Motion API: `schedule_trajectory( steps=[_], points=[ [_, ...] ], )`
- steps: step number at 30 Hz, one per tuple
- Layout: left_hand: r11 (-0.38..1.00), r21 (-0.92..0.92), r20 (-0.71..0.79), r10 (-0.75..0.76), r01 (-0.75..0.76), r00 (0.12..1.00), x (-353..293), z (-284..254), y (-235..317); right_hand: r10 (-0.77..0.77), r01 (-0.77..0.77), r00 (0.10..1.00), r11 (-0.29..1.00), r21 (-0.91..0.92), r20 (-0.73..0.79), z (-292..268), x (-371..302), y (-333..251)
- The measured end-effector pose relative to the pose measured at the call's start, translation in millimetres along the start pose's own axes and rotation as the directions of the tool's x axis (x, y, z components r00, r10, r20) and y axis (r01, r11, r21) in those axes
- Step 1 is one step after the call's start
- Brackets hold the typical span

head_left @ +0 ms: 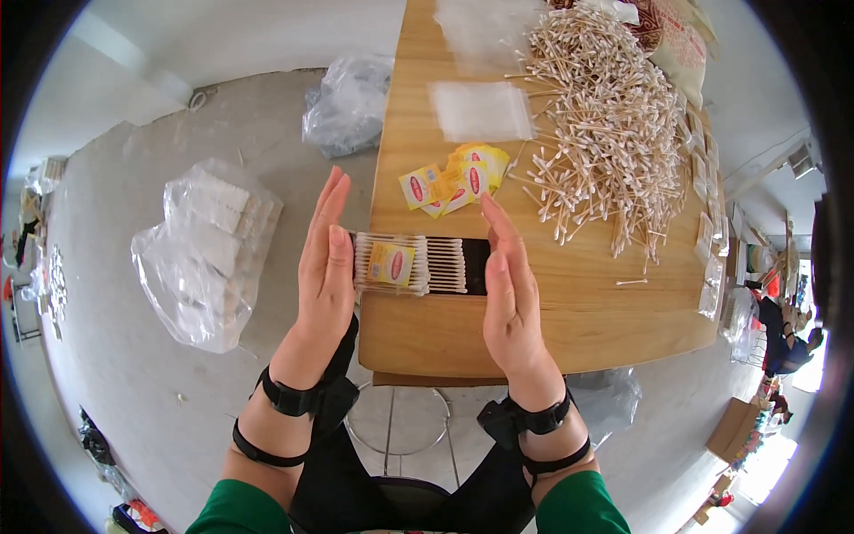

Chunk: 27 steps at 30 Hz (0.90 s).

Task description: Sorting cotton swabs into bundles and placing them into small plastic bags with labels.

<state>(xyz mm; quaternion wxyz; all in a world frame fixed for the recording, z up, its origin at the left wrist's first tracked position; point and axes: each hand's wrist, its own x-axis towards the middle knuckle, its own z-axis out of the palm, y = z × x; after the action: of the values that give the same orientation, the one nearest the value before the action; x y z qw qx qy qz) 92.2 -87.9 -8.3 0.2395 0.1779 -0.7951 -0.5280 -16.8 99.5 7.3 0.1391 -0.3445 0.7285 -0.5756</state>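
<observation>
Flat and upright, my left hand (326, 276) has its fingers stretched out beside the left end of a black strip-like holder (477, 267). At the opposite end, my right hand (511, 307) is likewise straight-fingered, palm facing inward. Between the palms, cotton swabs (447, 265) lie side by side on the holder, stacked thicker at the left. A yellow and white card (390, 264) rests on that thicker part. Neither hand is closed round anything; whether the palms touch the ends of the holder I cannot tell. Loose yellow cards (458, 182) overlap just beyond.
A large heap of cotton swabs (614, 125) covers the table's far right. Clear flat bags (482, 111) lie behind the cards, and filled packs (709, 240) line the right edge. On the floor at left sits a plastic bag (213, 258) of white packs.
</observation>
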Motion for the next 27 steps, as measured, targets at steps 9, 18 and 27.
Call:
schedule_trajectory(
  steps=[9, 18, 27],
  points=[
    [0.795, -0.586, 0.033, -0.168, 0.155, 0.985, -2.1, 9.7, 7.2, 0.096, -0.100, 0.995, 0.969, 0.227, 0.028, 23.5, 3.7, -1.0],
    [0.704, -0.696, 0.014, -0.184, 0.141, 0.983, -0.8, 9.1, 7.2, 0.090, -0.090, 0.996, 0.945, 0.314, 0.014, 40.3, 5.4, -2.4],
    [0.704, -0.698, -0.024, -0.203, 0.128, 0.979, -2.1, 13.3, 3.7, 0.126, -0.125, 0.992, 0.879, 0.460, 0.030, 57.5, 8.8, -4.7]
  ],
)
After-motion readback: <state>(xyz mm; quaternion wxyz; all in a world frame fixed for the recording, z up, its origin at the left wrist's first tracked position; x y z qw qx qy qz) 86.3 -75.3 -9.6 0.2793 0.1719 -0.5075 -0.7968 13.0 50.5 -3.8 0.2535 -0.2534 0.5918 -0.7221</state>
